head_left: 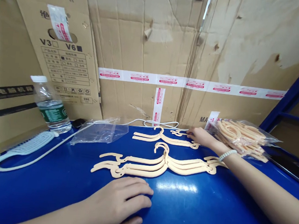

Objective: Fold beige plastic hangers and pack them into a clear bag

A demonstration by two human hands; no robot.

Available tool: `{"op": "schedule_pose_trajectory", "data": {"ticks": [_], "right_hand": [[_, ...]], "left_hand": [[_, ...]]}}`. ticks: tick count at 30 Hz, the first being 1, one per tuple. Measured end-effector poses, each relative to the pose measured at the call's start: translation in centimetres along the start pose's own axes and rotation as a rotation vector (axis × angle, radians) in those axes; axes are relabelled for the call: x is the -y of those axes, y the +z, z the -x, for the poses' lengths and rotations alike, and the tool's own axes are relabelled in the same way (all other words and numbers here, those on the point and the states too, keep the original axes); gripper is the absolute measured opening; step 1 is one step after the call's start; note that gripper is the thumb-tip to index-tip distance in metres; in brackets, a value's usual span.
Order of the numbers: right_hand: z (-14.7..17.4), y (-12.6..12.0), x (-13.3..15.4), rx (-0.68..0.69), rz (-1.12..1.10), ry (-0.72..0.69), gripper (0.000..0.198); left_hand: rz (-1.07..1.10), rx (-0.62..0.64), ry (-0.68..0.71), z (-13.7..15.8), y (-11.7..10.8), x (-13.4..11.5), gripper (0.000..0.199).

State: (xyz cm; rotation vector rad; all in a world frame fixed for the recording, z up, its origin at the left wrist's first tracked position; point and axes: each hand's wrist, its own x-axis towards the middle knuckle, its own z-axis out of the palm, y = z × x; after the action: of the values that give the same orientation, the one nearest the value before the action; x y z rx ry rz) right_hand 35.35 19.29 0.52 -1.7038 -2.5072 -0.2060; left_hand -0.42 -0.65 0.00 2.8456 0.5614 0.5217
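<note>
My left hand [130, 203] lies palm down on the blue tabletop [195, 215] with its fingers apart, holding nothing. Just beyond it rests a group of cream plastic folding hangers [146, 168], with hooks together and end pieces at both sides. Farther back is another hanger [160, 137], with no end piece visible at its left tip. My right hand [199, 135] reaches to the back of the table, fingers closed at small hanger end pieces [178, 132]. Its fingertips are partly hidden, and the pieces still lie on the table.
Clear bags of cream hanger parts [242, 135] lie right of my right hand. An empty clear bag [100, 132], a white cable [41, 158], a water bottle [52, 108] and a light blue hairbrush [27, 144] are at left. Cardboard [150, 48] walls the back.
</note>
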Motion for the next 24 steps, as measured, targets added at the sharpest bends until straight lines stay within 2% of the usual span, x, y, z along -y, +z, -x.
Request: {"op": "schedule_pose_trajectory", "data": {"ticks": [8, 11, 13, 24], "right_hand": [[-0.2, -1.0, 0.4, 0.057, 0.032, 0.001, 0.018], [-0.2, -1.2, 0.8, 0.09, 0.073, 0.012, 0.014], [-0.2, -1.2, 0.9, 0.108, 0.101, 0.03, 0.019], [0.2, -1.0, 1.1, 0.121, 0.152, 0.164, 0.025]], "left_hand": [[-0.045, 0.079, -0.04, -0.7, -1.0, -0.6, 0.03], [-0.028, 0.032, -0.013, -0.5, -0.5, -0.4, 0.03], [-0.018, 0.003, 0.004, -0.2, 0.0, 0.0, 0.03], [-0.014, -0.045, 0.0, 0.1, 0.6, 0.2, 0.028]]}}
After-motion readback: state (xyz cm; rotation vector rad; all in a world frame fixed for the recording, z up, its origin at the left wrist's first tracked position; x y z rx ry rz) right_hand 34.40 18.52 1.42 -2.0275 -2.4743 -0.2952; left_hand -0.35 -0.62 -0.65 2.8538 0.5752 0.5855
